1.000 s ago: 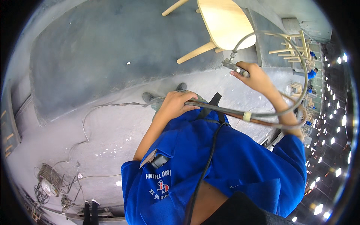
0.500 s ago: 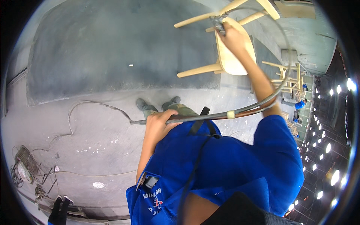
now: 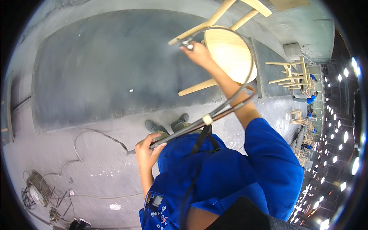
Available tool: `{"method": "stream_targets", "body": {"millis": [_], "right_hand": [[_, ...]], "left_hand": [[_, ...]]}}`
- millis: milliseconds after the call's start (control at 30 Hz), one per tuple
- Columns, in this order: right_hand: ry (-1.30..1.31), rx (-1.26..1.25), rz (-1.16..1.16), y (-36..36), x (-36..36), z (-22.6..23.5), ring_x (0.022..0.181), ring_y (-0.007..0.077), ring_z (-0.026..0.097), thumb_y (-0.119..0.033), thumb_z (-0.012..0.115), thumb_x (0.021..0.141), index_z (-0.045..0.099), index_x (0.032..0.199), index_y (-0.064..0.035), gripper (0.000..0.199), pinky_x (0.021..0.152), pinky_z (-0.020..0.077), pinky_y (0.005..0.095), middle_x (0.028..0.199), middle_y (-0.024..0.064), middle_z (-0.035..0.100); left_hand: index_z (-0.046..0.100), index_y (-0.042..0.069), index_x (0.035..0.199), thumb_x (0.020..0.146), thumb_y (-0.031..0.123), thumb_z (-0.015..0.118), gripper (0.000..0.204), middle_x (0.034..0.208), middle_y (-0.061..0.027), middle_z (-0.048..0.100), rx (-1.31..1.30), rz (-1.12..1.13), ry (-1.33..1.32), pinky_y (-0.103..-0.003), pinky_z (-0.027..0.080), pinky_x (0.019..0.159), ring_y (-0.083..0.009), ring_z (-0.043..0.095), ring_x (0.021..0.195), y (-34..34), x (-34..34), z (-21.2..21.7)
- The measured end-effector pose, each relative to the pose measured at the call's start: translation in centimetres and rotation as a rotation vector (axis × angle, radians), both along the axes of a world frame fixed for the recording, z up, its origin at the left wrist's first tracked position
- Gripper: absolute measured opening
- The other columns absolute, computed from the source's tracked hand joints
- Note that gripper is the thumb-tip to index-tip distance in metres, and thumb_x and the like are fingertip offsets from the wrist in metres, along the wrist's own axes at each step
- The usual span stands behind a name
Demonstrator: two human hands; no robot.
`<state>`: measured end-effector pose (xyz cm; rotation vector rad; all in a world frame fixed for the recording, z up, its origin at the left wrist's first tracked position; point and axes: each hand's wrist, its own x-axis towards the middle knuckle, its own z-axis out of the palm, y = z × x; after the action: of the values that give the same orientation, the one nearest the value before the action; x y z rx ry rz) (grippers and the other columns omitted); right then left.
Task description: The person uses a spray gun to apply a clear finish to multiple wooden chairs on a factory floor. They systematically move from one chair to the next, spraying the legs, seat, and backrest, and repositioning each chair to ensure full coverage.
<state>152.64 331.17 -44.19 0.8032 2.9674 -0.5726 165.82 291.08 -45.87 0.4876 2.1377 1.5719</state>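
My right hand [image 3: 198,53] is closed around a small metal spray gun [image 3: 187,43], just left of a pale wooden chair [image 3: 226,53] lying tipped with its legs pointing left. From the gun a thin grey hose [image 3: 250,57] loops over the chair seat and back past my right forearm. My left hand [image 3: 147,149], low in front of my waist, grips the hose bundle [image 3: 188,128], which is bound with a pale tape band. Its fingers wrap round the bundle. The gun's nozzle is too small to make out.
A dark grey panel [image 3: 96,69] stretches across the far side beyond my shoes [image 3: 151,125]. Hose [image 3: 78,138] trails along the floor at left towards a cluttered rack [image 3: 38,188]. More wooden chairs [image 3: 293,74] and a person in blue [image 3: 311,98] are at the far right.
My right hand has moved left and down with the spray gun, from the chair's upper legs to beside its leg ends. My left hand has shifted slightly left and down with the hose bundle.
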Motion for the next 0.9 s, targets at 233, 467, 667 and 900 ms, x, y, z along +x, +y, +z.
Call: {"method": "stream_targets", "body": {"millis": [233,467,667,900], "right_hand": [[0.39,0.477,0.026,6.1,8.9,17.3,0.084,0.0419,0.069,-0.049,0.069,0.091,0.069,0.103,-0.0057,0.044,0.071,0.0539,0.0476,0.088,0.0217,0.071],[0.805,0.099,-0.083,12.7,15.0,21.7,0.07,0.018,0.067,-0.041,0.067,0.097,0.066,0.105,-0.0021,0.04,0.057,0.0483,0.0311,0.076,0.0091,0.068],[1.279,-1.016,-0.262,23.9,15.9,15.8,0.073,0.017,0.064,-0.045,0.055,0.103,0.061,0.1,-0.0026,0.043,0.044,0.0372,0.0225,0.077,0.0059,0.061],[0.857,-1.41,-0.585,31.9,19.4,6.2,0.067,0.0109,0.055,-0.05,0.052,0.104,0.059,0.099,-0.0032,0.047,0.042,0.0321,0.0191,0.073,0.0023,0.055]], "left_hand": [[0.073,0.009,0.1,0.067,0.019,0.091,0.039,0.082,-0.012,0.074,0.233,-0.277,0.049,-0.034,0.055,0.065,-0.0261,0.073,0.073,9.5,-1.4,1.5],[0.071,0.011,0.1,0.07,0.028,0.089,0.039,0.088,-0.0079,0.075,0.25,-0.442,0.253,-0.035,0.053,0.063,-0.028,0.07,0.069,18.5,-0.9,5.2],[0.073,0.009,0.1,0.071,0.027,0.088,0.038,0.086,-0.01,0.075,0.098,-0.443,0.367,-0.033,0.053,0.064,-0.0265,0.07,0.07,26.2,0.9,10.1],[0.074,0.006,0.103,0.075,0.025,0.087,0.036,0.09,-0.0108,0.075,-0.056,-0.457,0.206,-0.031,0.054,0.066,-0.025,0.071,0.073,36.0,4.0,12.3]]}}
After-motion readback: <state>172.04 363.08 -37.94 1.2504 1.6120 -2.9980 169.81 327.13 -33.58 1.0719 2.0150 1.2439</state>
